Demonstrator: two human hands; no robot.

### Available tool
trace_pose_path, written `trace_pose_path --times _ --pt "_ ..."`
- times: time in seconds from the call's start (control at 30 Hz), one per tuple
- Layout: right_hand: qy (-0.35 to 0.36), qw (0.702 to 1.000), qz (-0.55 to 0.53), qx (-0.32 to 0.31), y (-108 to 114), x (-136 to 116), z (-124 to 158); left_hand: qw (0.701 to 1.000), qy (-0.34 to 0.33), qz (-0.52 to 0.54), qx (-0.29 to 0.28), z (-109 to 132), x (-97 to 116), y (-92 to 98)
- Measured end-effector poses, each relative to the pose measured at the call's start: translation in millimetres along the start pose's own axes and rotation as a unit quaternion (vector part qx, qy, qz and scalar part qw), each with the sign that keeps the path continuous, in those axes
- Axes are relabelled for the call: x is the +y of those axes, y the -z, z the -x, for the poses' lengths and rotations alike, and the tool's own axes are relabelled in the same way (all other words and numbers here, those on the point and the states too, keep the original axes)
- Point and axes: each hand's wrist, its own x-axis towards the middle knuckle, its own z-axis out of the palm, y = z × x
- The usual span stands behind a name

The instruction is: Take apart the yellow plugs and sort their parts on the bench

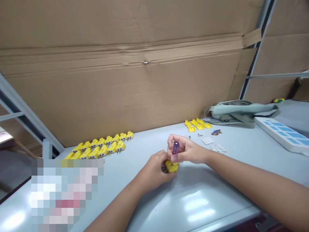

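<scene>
My left hand [154,169] is closed round a small yellow plastic part [172,166], pressing it against the pale grey table [198,196]. My right hand [187,149] grips a stubby screwdriver with a purple handle [175,147], held upright with its tip down on the yellow part. Both hands meet near the middle of the table.
Two rows of several yellow parts [101,148] lie at the back left, a smaller yellow group [196,124] at the back right. Small white pieces [207,140] and coloured bits [216,132] lie nearby. A grey-green bag [238,112], a white-and-blue strip [285,132] and a cardboard wall [145,80] stand behind.
</scene>
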Motion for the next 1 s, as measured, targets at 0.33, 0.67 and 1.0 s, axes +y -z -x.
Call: trace_pose_path --times 0.33,0.67,1.0 --pt "-0.031 0.995 0.09 -0.029 1.9 -7.4 1.3 0.997 0.001 0.073 -0.003 1.3 2.1 -1.3" --pt "-0.087 0.992 0.084 0.045 5.7 6.1 -3.4 0.996 0.033 0.079 -0.002 0.5 1.7 -2.0" --pt "-0.06 0.982 0.151 0.095 7.4 2.7 -4.7 0.997 0.062 0.042 -0.017 -0.2 -1.5 -0.7"
